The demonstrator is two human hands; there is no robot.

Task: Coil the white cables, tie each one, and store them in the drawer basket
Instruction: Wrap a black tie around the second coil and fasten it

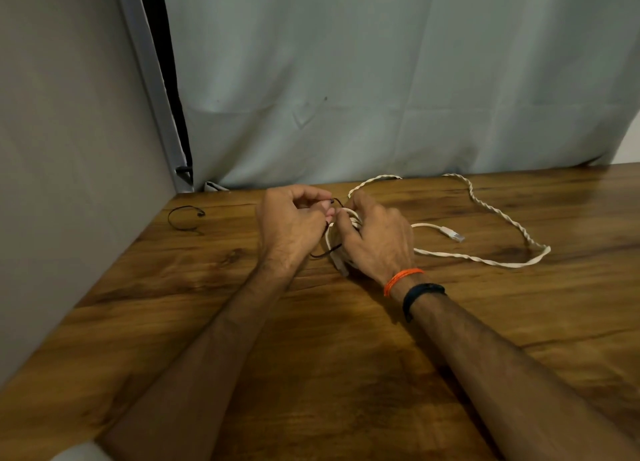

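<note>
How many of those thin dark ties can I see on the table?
2. One spare tie lies curled near the table's left edge. The other tie is pinched by the left hand at the coiled cable. More may be hidden.

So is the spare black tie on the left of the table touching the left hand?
Apart. The head view shows the spare black tie lying alone, with bare table between it and the left hand.

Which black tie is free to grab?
The curled black tie lying alone near the left wall; the other tie is already at the coil between both hands.
</note>
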